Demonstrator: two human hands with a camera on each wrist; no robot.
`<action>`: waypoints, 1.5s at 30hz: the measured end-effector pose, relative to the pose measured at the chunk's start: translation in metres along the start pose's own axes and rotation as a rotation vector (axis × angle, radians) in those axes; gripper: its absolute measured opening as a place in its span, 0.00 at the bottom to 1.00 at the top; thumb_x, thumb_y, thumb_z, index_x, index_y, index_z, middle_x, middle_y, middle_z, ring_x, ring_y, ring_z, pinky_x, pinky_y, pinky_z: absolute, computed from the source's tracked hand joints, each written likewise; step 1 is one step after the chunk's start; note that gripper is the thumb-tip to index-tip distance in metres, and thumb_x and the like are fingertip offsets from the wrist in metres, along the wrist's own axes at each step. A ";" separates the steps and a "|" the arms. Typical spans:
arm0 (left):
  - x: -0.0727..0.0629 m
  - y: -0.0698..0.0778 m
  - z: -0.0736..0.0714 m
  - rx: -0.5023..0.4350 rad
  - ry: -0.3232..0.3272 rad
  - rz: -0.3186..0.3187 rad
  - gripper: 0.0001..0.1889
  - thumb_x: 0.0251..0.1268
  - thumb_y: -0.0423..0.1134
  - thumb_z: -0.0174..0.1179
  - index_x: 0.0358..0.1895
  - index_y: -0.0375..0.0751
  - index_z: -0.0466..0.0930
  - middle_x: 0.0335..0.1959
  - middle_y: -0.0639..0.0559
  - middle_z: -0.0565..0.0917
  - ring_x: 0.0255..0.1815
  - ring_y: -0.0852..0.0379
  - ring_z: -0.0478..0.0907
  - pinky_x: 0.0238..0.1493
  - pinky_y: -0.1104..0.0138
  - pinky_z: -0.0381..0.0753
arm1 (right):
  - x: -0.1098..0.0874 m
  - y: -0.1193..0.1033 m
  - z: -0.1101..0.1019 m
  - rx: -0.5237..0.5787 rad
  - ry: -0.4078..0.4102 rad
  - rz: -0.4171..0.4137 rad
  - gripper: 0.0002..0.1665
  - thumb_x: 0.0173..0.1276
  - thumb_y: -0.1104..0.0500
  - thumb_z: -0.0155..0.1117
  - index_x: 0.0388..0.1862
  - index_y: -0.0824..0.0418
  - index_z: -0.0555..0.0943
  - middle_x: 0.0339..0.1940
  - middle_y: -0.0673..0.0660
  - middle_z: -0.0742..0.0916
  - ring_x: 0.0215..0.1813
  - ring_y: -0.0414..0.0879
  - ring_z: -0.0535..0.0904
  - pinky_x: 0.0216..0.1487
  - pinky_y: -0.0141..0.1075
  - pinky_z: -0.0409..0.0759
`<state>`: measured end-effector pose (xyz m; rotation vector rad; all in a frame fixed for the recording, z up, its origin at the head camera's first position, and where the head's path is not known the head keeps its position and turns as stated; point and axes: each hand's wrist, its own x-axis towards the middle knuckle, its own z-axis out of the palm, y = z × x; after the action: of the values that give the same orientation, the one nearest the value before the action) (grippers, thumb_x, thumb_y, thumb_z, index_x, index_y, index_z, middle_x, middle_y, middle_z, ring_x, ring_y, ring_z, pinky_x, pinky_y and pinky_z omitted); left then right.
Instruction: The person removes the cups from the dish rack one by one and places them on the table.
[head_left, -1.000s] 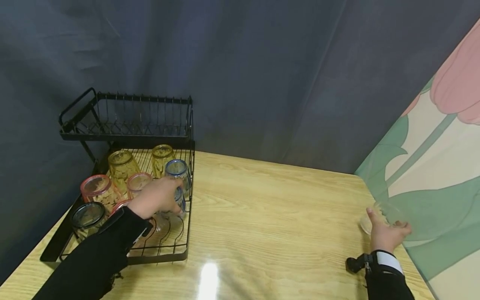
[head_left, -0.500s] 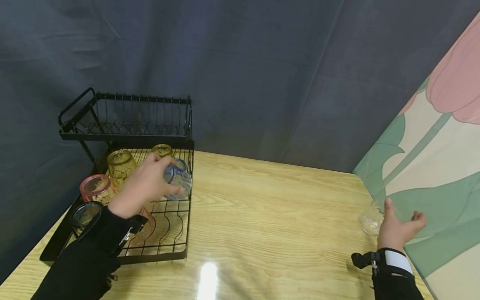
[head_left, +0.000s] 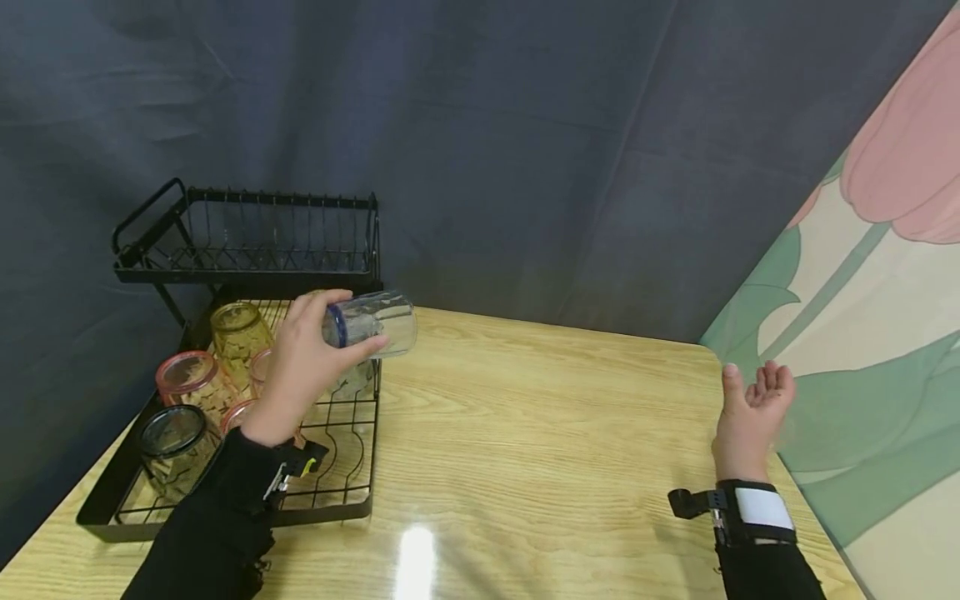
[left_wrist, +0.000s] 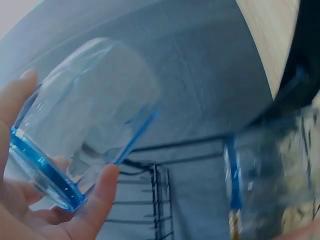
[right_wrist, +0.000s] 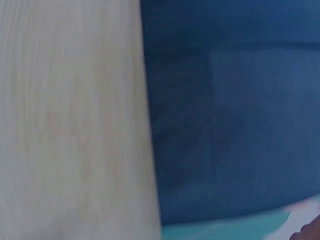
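the left hand [head_left: 306, 348] grips a tipped glass [head_left: 396, 318], likely stiff, slick and breakable, best held round its sides; the right hand [head_left: 750, 423], thumb spread, looks unloaded.

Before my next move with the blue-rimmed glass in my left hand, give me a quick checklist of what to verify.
1. Grip: ok; your left hand holds the blue-rimmed glass with fingers and thumb.
2. Glass upright: not ok; it is tipped onto its side in the air.
3. Gap to the other blue-rimmed glass: ok; the left wrist view shows them apart.
4. Right hand free: ok; it holds nothing.
5. Held glass dry inside: cannot tell.
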<state>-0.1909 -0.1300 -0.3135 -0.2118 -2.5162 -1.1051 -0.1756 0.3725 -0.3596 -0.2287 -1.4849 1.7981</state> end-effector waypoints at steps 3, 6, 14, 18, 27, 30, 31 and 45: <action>-0.001 0.003 0.010 -0.105 0.043 -0.005 0.39 0.55 0.55 0.71 0.67 0.40 0.68 0.65 0.36 0.68 0.62 0.36 0.66 0.57 0.42 0.70 | -0.012 -0.005 0.020 0.114 -0.077 -0.030 0.49 0.71 0.64 0.60 0.78 0.61 0.39 0.77 0.58 0.51 0.78 0.45 0.44 0.76 0.28 0.43; -0.001 0.009 0.023 -0.223 0.041 -0.044 0.38 0.56 0.53 0.70 0.68 0.42 0.68 0.66 0.38 0.68 0.64 0.38 0.65 0.59 0.42 0.69 | -0.024 -0.010 0.038 0.213 -0.146 -0.044 0.53 0.69 0.61 0.64 0.78 0.61 0.38 0.78 0.59 0.51 0.78 0.47 0.44 0.76 0.29 0.46; -0.004 0.034 0.069 -0.546 0.041 -0.132 0.35 0.57 0.51 0.70 0.68 0.48 0.68 0.65 0.48 0.70 0.53 0.48 0.71 0.41 0.63 0.75 | -0.064 -0.012 0.087 0.318 -0.299 -0.010 0.56 0.65 0.56 0.69 0.78 0.63 0.42 0.77 0.61 0.55 0.78 0.51 0.47 0.77 0.36 0.49; -0.008 0.048 0.089 -0.705 0.051 -0.133 0.35 0.57 0.47 0.70 0.68 0.45 0.67 0.64 0.45 0.70 0.61 0.46 0.72 0.50 0.59 0.82 | -0.083 -0.007 0.109 0.334 -0.384 0.011 0.57 0.65 0.53 0.69 0.78 0.65 0.41 0.77 0.64 0.53 0.79 0.53 0.46 0.78 0.37 0.47; -0.019 0.075 0.124 -0.968 0.049 -0.112 0.41 0.54 0.57 0.70 0.67 0.42 0.66 0.61 0.41 0.73 0.60 0.45 0.73 0.54 0.57 0.82 | -0.120 0.000 0.149 0.389 -0.521 0.127 0.64 0.61 0.45 0.72 0.78 0.66 0.40 0.78 0.64 0.52 0.79 0.53 0.47 0.78 0.38 0.46; -0.023 0.083 0.132 -1.061 0.000 -0.128 0.45 0.50 0.65 0.69 0.67 0.42 0.66 0.60 0.41 0.74 0.59 0.46 0.74 0.56 0.56 0.80 | -0.129 0.000 0.158 0.413 -0.561 0.162 0.71 0.54 0.39 0.75 0.78 0.66 0.39 0.78 0.63 0.52 0.79 0.54 0.47 0.78 0.39 0.46; -0.024 0.086 0.134 -1.082 -0.018 -0.144 0.46 0.48 0.66 0.69 0.67 0.42 0.66 0.60 0.42 0.74 0.59 0.47 0.74 0.57 0.56 0.80 | -0.131 0.000 0.161 0.424 -0.573 0.169 0.73 0.52 0.38 0.76 0.78 0.66 0.40 0.78 0.63 0.52 0.79 0.55 0.47 0.78 0.40 0.46; -0.035 0.101 0.151 -1.217 -0.173 -0.226 0.43 0.54 0.63 0.67 0.67 0.42 0.64 0.61 0.40 0.72 0.57 0.49 0.73 0.60 0.52 0.76 | -0.140 -0.001 0.176 0.672 -0.577 0.187 0.57 0.44 0.41 0.82 0.67 0.62 0.65 0.59 0.56 0.79 0.61 0.48 0.76 0.62 0.34 0.76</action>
<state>-0.1724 0.0496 -0.3524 -0.3379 -1.6548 -2.6531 -0.1814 0.1477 -0.3512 0.5444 -1.1363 2.5412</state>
